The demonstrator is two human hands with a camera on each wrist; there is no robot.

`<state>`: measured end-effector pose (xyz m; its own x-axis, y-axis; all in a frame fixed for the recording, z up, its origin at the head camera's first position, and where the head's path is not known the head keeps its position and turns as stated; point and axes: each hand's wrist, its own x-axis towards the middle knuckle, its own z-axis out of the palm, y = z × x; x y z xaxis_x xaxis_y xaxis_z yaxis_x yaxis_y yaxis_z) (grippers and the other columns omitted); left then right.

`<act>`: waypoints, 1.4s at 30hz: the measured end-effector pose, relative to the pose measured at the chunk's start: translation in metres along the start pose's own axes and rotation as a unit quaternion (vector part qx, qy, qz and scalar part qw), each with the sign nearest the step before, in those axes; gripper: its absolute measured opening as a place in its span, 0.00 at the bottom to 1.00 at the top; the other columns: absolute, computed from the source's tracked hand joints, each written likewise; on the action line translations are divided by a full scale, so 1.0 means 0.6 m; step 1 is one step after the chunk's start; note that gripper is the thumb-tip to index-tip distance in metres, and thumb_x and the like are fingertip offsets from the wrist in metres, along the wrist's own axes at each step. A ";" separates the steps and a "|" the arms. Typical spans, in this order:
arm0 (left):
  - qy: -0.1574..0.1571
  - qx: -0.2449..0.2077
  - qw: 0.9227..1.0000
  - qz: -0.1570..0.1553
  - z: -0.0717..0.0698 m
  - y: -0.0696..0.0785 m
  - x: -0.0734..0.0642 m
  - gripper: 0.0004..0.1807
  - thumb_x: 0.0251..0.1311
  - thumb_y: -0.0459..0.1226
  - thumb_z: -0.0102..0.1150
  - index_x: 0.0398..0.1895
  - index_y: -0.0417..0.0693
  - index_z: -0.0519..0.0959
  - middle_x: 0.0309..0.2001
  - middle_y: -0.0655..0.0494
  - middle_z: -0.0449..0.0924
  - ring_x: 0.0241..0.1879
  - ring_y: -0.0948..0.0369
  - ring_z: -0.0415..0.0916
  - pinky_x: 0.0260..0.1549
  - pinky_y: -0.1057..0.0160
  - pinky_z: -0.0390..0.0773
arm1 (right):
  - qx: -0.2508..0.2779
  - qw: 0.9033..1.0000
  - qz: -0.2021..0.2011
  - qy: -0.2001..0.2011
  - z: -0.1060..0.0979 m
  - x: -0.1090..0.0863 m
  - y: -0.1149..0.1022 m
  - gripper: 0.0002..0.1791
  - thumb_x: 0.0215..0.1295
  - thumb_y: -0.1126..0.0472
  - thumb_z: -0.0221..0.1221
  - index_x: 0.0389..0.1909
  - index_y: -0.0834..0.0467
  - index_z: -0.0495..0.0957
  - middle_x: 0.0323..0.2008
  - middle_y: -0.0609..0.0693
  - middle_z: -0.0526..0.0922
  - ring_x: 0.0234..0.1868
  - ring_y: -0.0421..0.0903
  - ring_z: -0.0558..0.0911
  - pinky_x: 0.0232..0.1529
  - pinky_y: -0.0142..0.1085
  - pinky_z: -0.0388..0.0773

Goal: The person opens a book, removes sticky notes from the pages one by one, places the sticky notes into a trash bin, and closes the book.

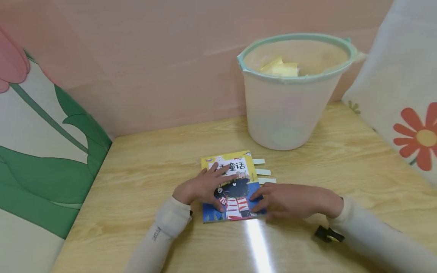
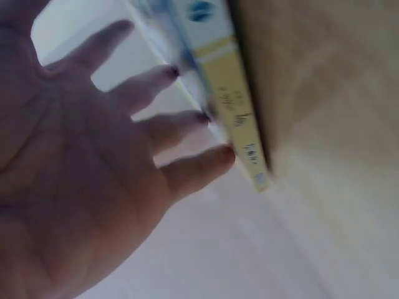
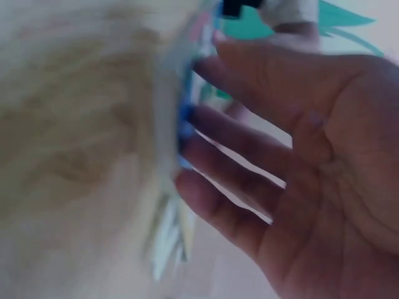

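Nearest, pale sleeves reaching in from the lower edge over a wooden counter (image 1: 143,170). Left hand (image 1: 201,186) lying flat on a children's book (image 1: 232,189), fingers (image 2: 187,124) straight and spread across the cover's left half, gripping nothing. Right hand (image 1: 290,200) resting at the book's lower right edge, fingers (image 3: 230,180) extended and touching that edge, not curled round it. Book closed, flat on the counter's middle, yellow top, blue bottom, three pale paper tabs (image 1: 263,171) jutting from its right side. Farther back, a translucent bucket (image 1: 290,102) with a mint rim, yellow paper (image 1: 281,69) inside.
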<state>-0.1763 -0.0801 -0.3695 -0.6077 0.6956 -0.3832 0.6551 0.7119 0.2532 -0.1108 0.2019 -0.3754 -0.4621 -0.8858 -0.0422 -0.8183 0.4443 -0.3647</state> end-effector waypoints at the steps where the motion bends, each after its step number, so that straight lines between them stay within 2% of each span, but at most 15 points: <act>1: -0.009 -0.002 1.000 0.009 0.003 0.002 0.002 0.59 0.46 0.58 0.75 0.79 0.71 0.49 0.82 0.55 0.34 0.80 0.43 0.26 0.74 0.34 0.43 | 0.020 1.000 0.005 -0.010 -0.006 -0.003 -0.001 0.21 0.71 0.52 0.59 0.63 0.41 0.77 0.62 0.44 0.77 0.63 0.46 0.76 0.61 0.46 0.77; 3: -0.022 -0.005 0.999 0.023 0.009 0.007 0.004 0.58 0.47 0.58 0.74 0.79 0.72 0.49 0.82 0.55 0.34 0.80 0.43 0.26 0.75 0.36 0.42 | 0.060 0.997 0.035 -0.020 -0.017 -0.009 0.002 0.21 0.71 0.51 0.59 0.63 0.40 0.76 0.60 0.40 0.79 0.60 0.42 0.78 0.59 0.44 0.78; 6: -0.030 -0.002 0.999 0.025 0.014 0.018 0.003 0.57 0.47 0.58 0.73 0.79 0.74 0.48 0.82 0.57 0.32 0.80 0.45 0.24 0.75 0.36 0.40 | 0.085 0.991 0.106 0.022 -0.030 -0.008 0.019 0.19 0.70 0.50 0.60 0.61 0.43 0.78 0.49 0.36 0.85 0.49 0.35 0.82 0.48 0.38 0.81; 8: -0.030 0.008 0.999 0.025 0.018 0.028 0.002 0.57 0.47 0.58 0.73 0.79 0.75 0.48 0.82 0.57 0.32 0.80 0.45 0.24 0.75 0.36 0.41 | 0.102 0.978 0.169 0.072 -0.034 -0.004 0.035 0.18 0.70 0.51 0.60 0.59 0.45 0.80 0.42 0.37 0.86 0.40 0.34 0.83 0.39 0.35 0.80; 11: -0.031 0.016 0.999 0.033 0.026 0.044 -0.001 0.57 0.47 0.58 0.72 0.79 0.75 0.48 0.82 0.58 0.32 0.80 0.45 0.25 0.75 0.36 0.41 | 0.136 0.951 0.243 0.134 -0.034 0.001 0.062 0.15 0.71 0.55 0.59 0.55 0.51 0.81 0.37 0.42 0.87 0.33 0.37 0.82 0.32 0.32 0.77; 13: -0.028 0.014 0.999 0.038 0.031 0.055 -0.003 0.57 0.47 0.58 0.72 0.78 0.75 0.49 0.82 0.57 0.33 0.80 0.44 0.26 0.75 0.36 0.42 | 0.148 0.938 0.279 0.147 -0.030 0.001 0.078 0.14 0.71 0.57 0.59 0.54 0.53 0.81 0.37 0.46 0.87 0.32 0.39 0.81 0.30 0.34 0.77; 17: -0.024 0.006 0.999 0.033 0.033 0.069 -0.003 0.56 0.46 0.57 0.73 0.78 0.77 0.50 0.82 0.58 0.34 0.80 0.45 0.27 0.74 0.36 0.44 | 0.133 0.927 0.320 0.140 -0.018 -0.002 0.102 0.15 0.68 0.59 0.61 0.55 0.54 0.81 0.39 0.50 0.87 0.35 0.42 0.83 0.32 0.37 0.77; 20: -0.027 0.003 0.999 0.026 0.031 0.072 -0.003 0.56 0.45 0.57 0.73 0.78 0.77 0.50 0.82 0.59 0.34 0.80 0.46 0.27 0.75 0.36 0.43 | 0.148 0.922 0.331 0.138 -0.010 -0.003 0.114 0.17 0.69 0.59 0.61 0.58 0.53 0.79 0.39 0.51 0.87 0.36 0.43 0.82 0.32 0.37 0.77; 24: -0.030 0.002 0.999 0.030 0.032 0.070 0.001 0.57 0.45 0.57 0.73 0.78 0.77 0.50 0.82 0.59 0.33 0.80 0.46 0.26 0.75 0.36 0.43 | 0.211 0.909 0.331 0.142 -0.002 -0.004 0.125 0.20 0.72 0.61 0.56 0.63 0.57 0.73 0.36 0.50 0.87 0.29 0.42 0.78 0.29 0.36 0.74; 28: -0.030 0.002 0.999 0.035 0.034 0.070 0.004 0.57 0.45 0.58 0.73 0.78 0.77 0.50 0.82 0.59 0.33 0.80 0.45 0.27 0.75 0.36 0.43 | 0.273 0.889 0.338 0.141 0.000 -0.006 0.127 0.24 0.73 0.64 0.52 0.68 0.60 0.65 0.34 0.51 0.86 0.27 0.44 0.74 0.28 0.35 0.72; 35: -0.030 -0.017 0.999 0.036 0.029 0.069 0.010 0.56 0.46 0.56 0.74 0.78 0.76 0.51 0.82 0.58 0.34 0.80 0.46 0.25 0.75 0.36 0.41 | 0.348 0.861 0.347 0.134 -0.007 -0.001 0.128 0.32 0.73 0.64 0.49 0.75 0.57 0.52 0.37 0.54 0.81 0.35 0.46 0.75 0.38 0.36 0.70; 38: -0.029 -0.022 0.998 0.044 0.023 0.067 0.011 0.56 0.46 0.55 0.74 0.78 0.74 0.52 0.82 0.57 0.35 0.80 0.46 0.27 0.75 0.36 0.42 | 0.385 0.841 0.352 0.145 -0.018 0.002 0.122 0.34 0.74 0.62 0.49 0.77 0.57 0.50 0.31 0.51 0.77 0.30 0.44 0.72 0.36 0.35 0.69; 40: -0.014 -0.011 0.998 0.059 0.016 0.065 0.009 0.52 0.51 0.52 0.73 0.78 0.71 0.54 0.82 0.55 0.39 0.80 0.44 0.31 0.75 0.38 0.45 | 0.415 0.825 0.353 0.149 -0.026 0.004 0.115 0.33 0.74 0.61 0.49 0.76 0.58 0.51 0.26 0.49 0.73 0.26 0.43 0.69 0.32 0.34 0.68; 42: 0.033 0.005 0.997 0.076 0.005 0.064 0.004 0.42 0.59 0.48 0.69 0.76 0.65 0.61 0.80 0.53 0.49 0.80 0.45 0.42 0.75 0.42 0.52 | 0.439 0.819 0.340 0.147 -0.033 0.005 0.105 0.30 0.74 0.60 0.49 0.73 0.61 0.56 0.27 0.48 0.74 0.26 0.43 0.69 0.30 0.33 0.69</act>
<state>-0.1513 -0.0513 -0.3632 -0.5299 0.7999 -0.2817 0.7458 0.5976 0.2943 -0.1706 0.2297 -0.3799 -0.8764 -0.3465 -0.3344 0.1631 0.4398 -0.8832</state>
